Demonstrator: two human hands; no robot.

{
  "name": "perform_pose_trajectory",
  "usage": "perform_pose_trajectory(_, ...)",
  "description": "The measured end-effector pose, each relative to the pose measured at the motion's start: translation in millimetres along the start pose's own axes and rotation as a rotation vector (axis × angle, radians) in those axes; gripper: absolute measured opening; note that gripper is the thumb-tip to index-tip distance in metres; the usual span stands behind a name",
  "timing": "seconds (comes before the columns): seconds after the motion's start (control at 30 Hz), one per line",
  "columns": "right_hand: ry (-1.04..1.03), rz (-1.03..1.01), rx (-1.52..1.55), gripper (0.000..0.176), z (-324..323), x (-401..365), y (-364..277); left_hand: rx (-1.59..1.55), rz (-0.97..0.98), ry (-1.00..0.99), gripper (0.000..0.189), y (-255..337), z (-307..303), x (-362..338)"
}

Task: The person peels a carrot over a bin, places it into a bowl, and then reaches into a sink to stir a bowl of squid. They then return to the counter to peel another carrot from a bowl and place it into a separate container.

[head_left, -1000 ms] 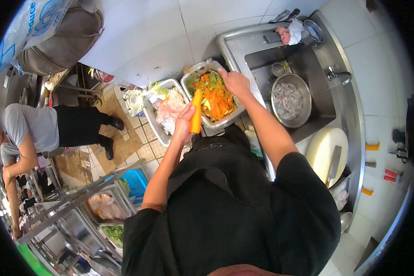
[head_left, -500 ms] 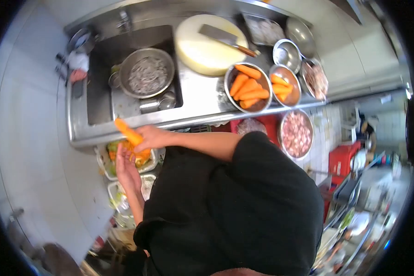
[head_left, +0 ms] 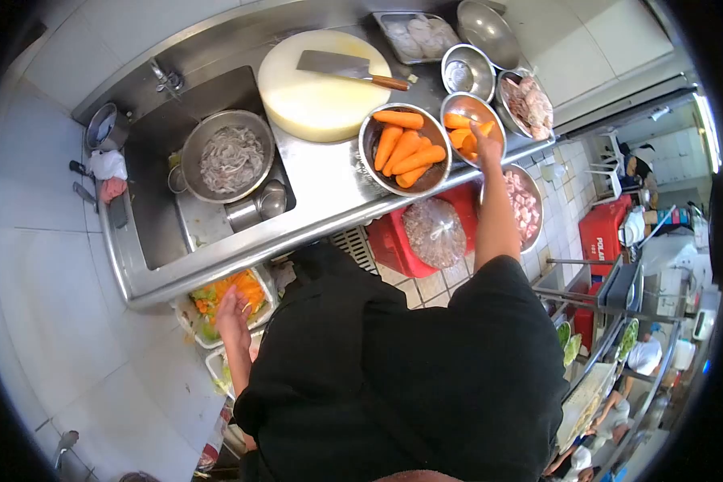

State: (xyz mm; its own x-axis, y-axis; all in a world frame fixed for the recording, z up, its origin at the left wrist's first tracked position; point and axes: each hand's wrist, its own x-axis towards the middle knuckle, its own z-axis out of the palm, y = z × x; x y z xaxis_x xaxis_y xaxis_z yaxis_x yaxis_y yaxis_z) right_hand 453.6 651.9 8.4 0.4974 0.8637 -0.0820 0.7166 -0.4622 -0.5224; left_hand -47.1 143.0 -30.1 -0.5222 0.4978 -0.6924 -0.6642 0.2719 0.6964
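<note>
My right hand (head_left: 488, 149) reaches into a steel bowl (head_left: 456, 99) at the sink counter's front edge. Its fingers close on a carrot (head_left: 484, 128), with other orange carrots (head_left: 460, 138) lying in that bowl. My left hand (head_left: 232, 320) is low at the left, fingers curled, above a white tub (head_left: 267, 299) of orange and green peelings (head_left: 231, 293). Something thin shows at its fingertips, too small to make out. Beside the right-hand bowl stands a larger steel bowl (head_left: 367, 153) holding several whole carrots (head_left: 410, 153).
A cleaver (head_left: 333, 64) lies on a thick round cutting board (head_left: 297, 104). In the sink (head_left: 157, 233) sits a bowl of greyish strips (head_left: 233, 159). A bowl of pink meat pieces (head_left: 522, 209) and a bagged bundle (head_left: 435, 233) on a red container (head_left: 390, 245) stand below the counter.
My right hand has moved from beside my left hand, where it held a carrot, to the bowl on the right. My left hand stays near the tub, slightly lower.
</note>
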Motion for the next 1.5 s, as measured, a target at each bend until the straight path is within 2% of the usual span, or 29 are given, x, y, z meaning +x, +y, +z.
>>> perform_pose_trajectory(0.03, 0.005, 0.006, -0.15, 0.076, -14, -19, -26, 0.013, 0.006, 0.0, 0.035, 1, -1, 2)
perform_pose_trajectory(0.1, 0.115, -0.321, -0.183, 0.067, -4, -44, -55, 0.036, 0.014, -0.007, 0.034, 3, 0, 6)
perform_pose_trajectory(0.13, 0.061, -0.519, -0.062, 0.055, 3, -67, -77, 0.043, 0.016, -0.002, 0.034, 4, 2, 8)
perform_pose_trajectory(0.17, -0.024, -0.613, -0.117, 0.047, 30, -67, -87, 0.047, 0.018, 0.004, 0.035, 5, 5, 10)
perform_pose_trajectory(0.23, -0.113, -0.717, -0.246, 0.045, 60, -88, -106, 0.085, 0.031, 0.002, 0.035, 8, 11, 10)
perform_pose_trajectory(0.33, -0.16, -0.704, -0.52, 0.045, 90, -92, -114, 0.162, 0.048, 0.029, 0.036, 7, 11, 8)
perform_pose_trajectory(0.4, -0.22, -0.825, -0.538, 0.039, 81, -99, -122, 0.163, 0.082, 0.055, 0.035, 7, 5, 4)
perform_pose_trajectory(0.43, -0.239, -0.848, -0.595, 0.042, 74, -102, -127, 0.161, 0.086, 0.074, 0.035, 8, 5, 0)
perform_pose_trajectory(0.5, -0.179, -1.017, -0.514, 0.044, 75, -92, -115, 0.153, 0.075, 0.102, 0.036, 6, -1, -9)
perform_pose_trajectory(0.57, -0.14, -1.018, -0.463, 0.041, 54, -122, -139, 0.164, 0.094, 0.107, 0.036, 11, -2, -18)
perform_pose_trajectory(0.63, -0.285, -0.976, -0.204, 0.039, 40, -169, -166, 0.2, 0.135, 0.089, 0.037, 18, 7, -28)
perform_pose_trajectory(0.67, -0.358, -0.937, -0.081, 0.039, 35, -199, -174, 0.199, 0.239, 0.042, 0.037, 19, 13, -28)
perform_pose_trajectory(0.7, -0.56, -0.937, 0.082, 0.039, 37, -230, -184, 0.204, 0.346, -0.007, 0.037, 21, 20, -28)
perform_pose_trajectory(0.73, -0.63, -0.957, 0.006, 0.039, 63, -241, -180, 0.224, 0.364, -0.063, 0.04, 27, 28, -27)
perform_pose_trajectory(0.77, -0.819, -0.942, 0.07, 0.039, 81, -272, -182, 0.242, 0.383, -0.118, 0.042, 33, 36, -28)
perform_pose_trajectory(0.8, -0.971, -0.955, 0.063, 0.038, 70, -328, -195, 0.208, 0.417, -0.158, 0.047, 36, 43, -27)
perform_pose_trajectory(0.83, -1.245, -0.724, 0.03, 0.035, 83, -366, -198, 0.167, 0.453, -0.19, 0.052, 37, 50, -27)
perform_pose_trajectory(0.87, -1.376, -0.679, -0.047, 0.035, 97, -403, -197, 0.072, 0.444, -0.202, 0.055, 40, 51, -29)
perform_pose_trajectory(0.9, -1.546, -0.71, 0.012, 0.036, 104, -443, -192, -0.025, 0.438, -0.207, 0.058, 41, 51, -32)
perform_pose_trajectory(0.93, -1.705, -0.59, -0.066, 0.034, 98, -479, -196, -0.044, 0.499, -0.088, 0.058, 39, 50, -36)
perform_pose_trajectory(0.97, -1.871, -0.558, -0.211, 0.032, 100, -503, -200, -0.158, 0.522, 0.001, 0.055, 28, 35, -30)
perform_pose_trajectory(1.0, -1.968, -0.684, -0.259, 0.032, 113, -520, -195, -0.266, 0.553, 0.09, 0.051, 17, 21, -24)
perform_pose_trajectory(1.07, -2.17, -0.859, -0.252, 0.034, 130, -547, -177, -0.619, 0.447, 0.177, 0.044, 12, -4, -40)
perform_pose_trajectory(1.17, -2.093, -1.237, -0.21, 0.035, 143, -571, -160, -0.795, 0.34, 0.304, 0.039, -1, -31, -62)
perform_pose_trajectory(1.2, -1.916, -1.428, -0.214, 0.036, 136, -581, -161, -0.869, 0.315, 0.271, 0.036, -22, -44, -53)
perform_pose_trajectory(1.3, -1.822, -1.543, -0.065, 0.039, 150, -592, -150, -1.209, 0.219, 0.244, 0.038, -42, -56, -63)
perform_pose_trajectory(1.33, -1.761, -1.685, 0.097, 0.036, 145, -596, -151, -1.251, 0.206, 0.221, 0.039, -50, -60, -61)
perform_pose_trajectory(1.43, -1.602, -1.808, -0.323, 0.043, 113, -608, -162, -1.287, 0.151, 0.306, 0.038, -61, -64, -65)
perform_pose_trajectory(1.5, -1.479, -1.935, -0.242, 0.046, 123, -612, -152, -1.296, 0.172, 0.371, 0.037, -63, -62, -67)
